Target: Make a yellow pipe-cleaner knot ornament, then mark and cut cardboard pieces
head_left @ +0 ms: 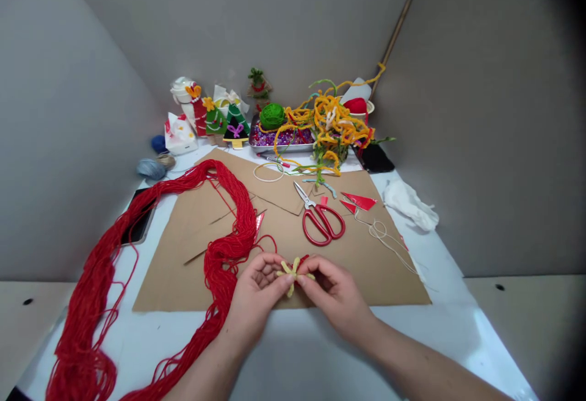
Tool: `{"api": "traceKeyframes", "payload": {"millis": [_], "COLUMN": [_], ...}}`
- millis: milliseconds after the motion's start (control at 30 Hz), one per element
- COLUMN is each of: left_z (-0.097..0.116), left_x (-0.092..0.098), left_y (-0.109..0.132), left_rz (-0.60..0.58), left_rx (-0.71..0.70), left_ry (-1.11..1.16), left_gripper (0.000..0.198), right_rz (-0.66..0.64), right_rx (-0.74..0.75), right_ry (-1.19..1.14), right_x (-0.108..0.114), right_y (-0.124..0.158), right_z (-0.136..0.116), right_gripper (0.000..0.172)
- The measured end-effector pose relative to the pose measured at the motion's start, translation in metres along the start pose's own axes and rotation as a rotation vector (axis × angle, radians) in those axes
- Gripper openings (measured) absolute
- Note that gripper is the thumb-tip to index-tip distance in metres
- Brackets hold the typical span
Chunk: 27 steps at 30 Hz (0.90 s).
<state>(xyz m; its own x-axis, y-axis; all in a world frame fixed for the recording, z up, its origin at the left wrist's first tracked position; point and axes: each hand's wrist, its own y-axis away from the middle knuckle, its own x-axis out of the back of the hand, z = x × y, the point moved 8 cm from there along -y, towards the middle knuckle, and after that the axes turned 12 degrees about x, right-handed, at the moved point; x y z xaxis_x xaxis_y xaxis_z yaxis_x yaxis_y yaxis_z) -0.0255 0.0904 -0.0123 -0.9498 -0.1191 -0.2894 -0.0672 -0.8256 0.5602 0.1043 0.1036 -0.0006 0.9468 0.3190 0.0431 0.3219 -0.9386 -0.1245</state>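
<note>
My left hand and my right hand meet low in the middle of the view, and the fingertips of both pinch a small yellow fuzzy-yarn star shape. A bit of red shows at its top, partly hidden by my right fingers. Both hands hover over a brown cardboard sheet. To the left of my left hand lies a large hank of red yarn. Red-handled scissors lie open on the cardboard, above my right hand.
Red felt triangles and a white cord lie on the cardboard. Behind stand a metal tray of purple beads, a tangle of yellow yarn and felt ornaments. A white cloth lies right; grey walls enclose the white table.
</note>
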Motion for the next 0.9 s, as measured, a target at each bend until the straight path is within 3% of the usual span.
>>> {"api": "traceKeyframes", "payload": {"millis": [200,500,900], "left_z": [-0.004,-0.006,-0.012], "left_x": [-0.001,-0.004,-0.012], "left_y": [-0.002,-0.003,-0.002], "left_rz": [-0.045,-0.059,-0.172], "left_rx": [0.061,0.051,0.091], "left_ry": [0.171,0.154,0.084], "left_gripper": [0.025,0.028,0.031], "right_rz": [0.041,0.03,0.082], "right_rx": [-0.091,-0.054,-0.045], "right_ry": [-0.187,-0.215,-0.097], "right_x": [0.009,0.01,0.017], "right_y": [-0.004,-0.005,-0.004], "right_z": [0.001,-0.004,0.003], "right_gripper": [0.028,0.022,0.017]}}
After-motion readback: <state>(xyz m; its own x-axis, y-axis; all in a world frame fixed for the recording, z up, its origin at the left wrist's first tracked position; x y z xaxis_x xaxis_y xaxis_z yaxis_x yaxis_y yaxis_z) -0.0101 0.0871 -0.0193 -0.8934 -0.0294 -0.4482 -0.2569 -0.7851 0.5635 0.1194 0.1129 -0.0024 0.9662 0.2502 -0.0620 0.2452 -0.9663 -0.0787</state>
